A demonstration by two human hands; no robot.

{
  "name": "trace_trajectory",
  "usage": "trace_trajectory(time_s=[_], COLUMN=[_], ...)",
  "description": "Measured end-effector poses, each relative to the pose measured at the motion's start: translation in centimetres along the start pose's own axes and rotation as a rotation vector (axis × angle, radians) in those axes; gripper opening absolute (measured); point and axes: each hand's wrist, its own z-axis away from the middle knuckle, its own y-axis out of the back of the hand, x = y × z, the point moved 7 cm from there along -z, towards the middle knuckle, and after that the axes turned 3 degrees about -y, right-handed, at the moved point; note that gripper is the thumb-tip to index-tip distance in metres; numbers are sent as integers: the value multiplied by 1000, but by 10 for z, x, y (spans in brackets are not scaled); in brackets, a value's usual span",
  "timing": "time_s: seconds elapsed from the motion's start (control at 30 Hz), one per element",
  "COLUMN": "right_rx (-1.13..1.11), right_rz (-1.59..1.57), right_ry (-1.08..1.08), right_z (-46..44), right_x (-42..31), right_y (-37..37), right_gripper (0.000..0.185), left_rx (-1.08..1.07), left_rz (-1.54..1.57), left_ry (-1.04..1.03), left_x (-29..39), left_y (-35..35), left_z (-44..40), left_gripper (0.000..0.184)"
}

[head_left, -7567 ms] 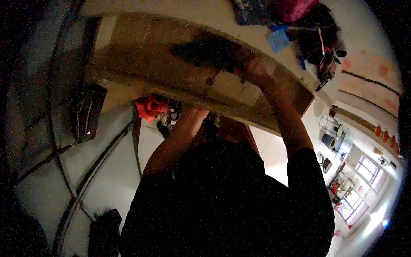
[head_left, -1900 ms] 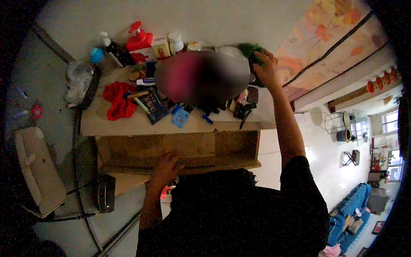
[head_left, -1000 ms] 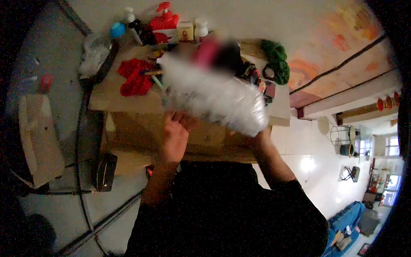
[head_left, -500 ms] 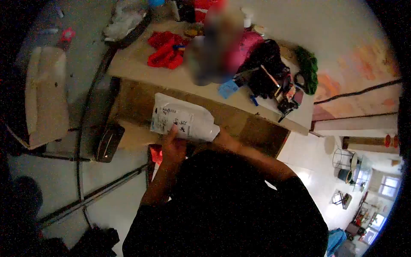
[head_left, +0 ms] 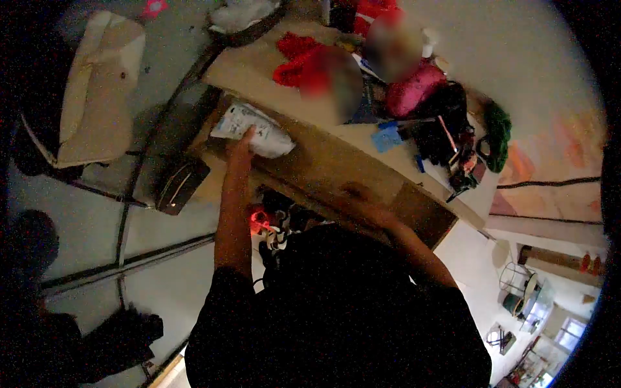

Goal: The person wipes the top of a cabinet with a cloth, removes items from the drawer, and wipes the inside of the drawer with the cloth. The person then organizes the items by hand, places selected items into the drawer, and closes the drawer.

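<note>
My left hand (head_left: pixel 240 143) grips a white plastic packet (head_left: pixel 265 134) with dark handwriting on it, the thumb lying on top. The packet is tilted over the left part of a shallow wooden compartment (head_left: pixel 362 169) below the tabletop. My right hand (head_left: pixel 354 202) is apart from the packet, at the front edge of the compartment. It looks empty, its dim fingers spread. Below the compartment, a glowing red item (head_left: pixel 259 221) and dark and white things show between my arms.
On the tabletop (head_left: pixel 249 71) lie red cloth (head_left: pixel 294 61), a pink item (head_left: pixel 414 90), a blue note (head_left: pixel 387 137), a dark heap (head_left: pixel 443 119) and a green bundle (head_left: pixel 497 132). A dark case (head_left: pixel 183 187) stands left of the compartment; a beige bag (head_left: pixel 103 90) is farther left.
My right hand has let go of the packet and moved away from it. My left hand has carried the packet farther into the compartment's left end. The view has shifted.
</note>
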Motion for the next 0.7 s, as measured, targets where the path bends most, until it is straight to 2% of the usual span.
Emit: trace_trajectory(time_s=[0.07,0.1,0.17,0.23,0.33,0.4,0.43,0.5,0.53,0.6,0.67,0.7], right_rx=[-25,7,40,-7,3,-12,-27,-2,24,24,18,-16], right_rz=[-104,-32,38,-49,33,13,-9,23,60,117,177,85], right_ry=[16,81,148,45,-23,-25,-29,-2,18,84,153,123], right_z=[-8,-12,-12,-9,-7,5,8,-1,-4,0,4,5], right_x=[25,35,39,53,61,36,26,41,45,26,7,5], right_y=[2,7,14,12,13,15,13,9,10,14,15,14], right_gripper=[50,48,46,44,44,44,44,43,43,44,44,44], left_rx=[-17,161,338,510,727,794,942,1090,855,613,466,416], left_rz=[-5,76,158,-331,-1072,-1322,-1373,-1421,-1178,-924,-869,-850], left_ry=[27,75,120,-177,-631,-789,-764,-744,-931,-1084,-1281,-1346], left_x=[-16,-21,-22,8,55,71,78,103,126,152,174,184], left_y=[15,21,19,24,0,-23,-25,-37,-53,-82,-123,-143], left_z=[-30,-30,-22,-6,34,49,56,77,94,108,114,120], left_gripper=[94,95,95,91,89,89,82,75,70,65,63,62])
